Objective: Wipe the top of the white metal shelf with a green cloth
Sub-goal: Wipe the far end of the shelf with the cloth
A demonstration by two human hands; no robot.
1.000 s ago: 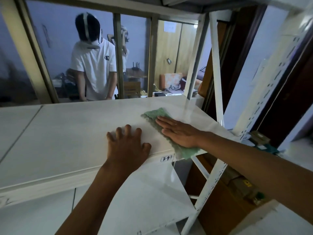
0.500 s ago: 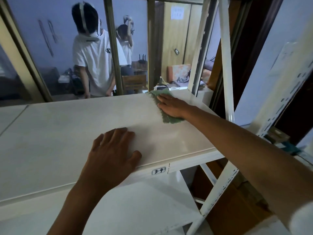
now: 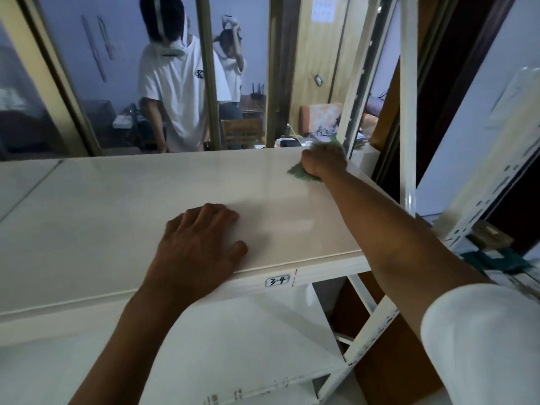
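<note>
— Where's the cloth right now?

— The green cloth (image 3: pixel 304 173) is out at the far right corner of the white shelf top (image 3: pixel 146 217), right by the back edge. My right hand (image 3: pixel 323 163) is on top of it, arm stretched across, pressing it onto the surface. Green pokes out at the near-left side of my hand and a bit beyond it.

— Gripping it or flat on it?

— I can't tell. My fingers are hidden behind the back of my hand from here.

— And the other hand?

— My left hand (image 3: pixel 198 247) rests palm down near the front edge of the shelf top, fingers loosely spread, holding nothing. It's well apart from the cloth.

— Anything else around?

— A label reading 3-4 (image 3: pixel 277 280) sits on the front lip of the shelf, just right of my left hand. A lower shelf (image 3: pixel 233 346) shows underneath. Behind the glass (image 3: pixel 87 83) stands a person in a white T-shirt (image 3: pixel 175 83), with a second person (image 3: pixel 230 62) just beyond.
</note>
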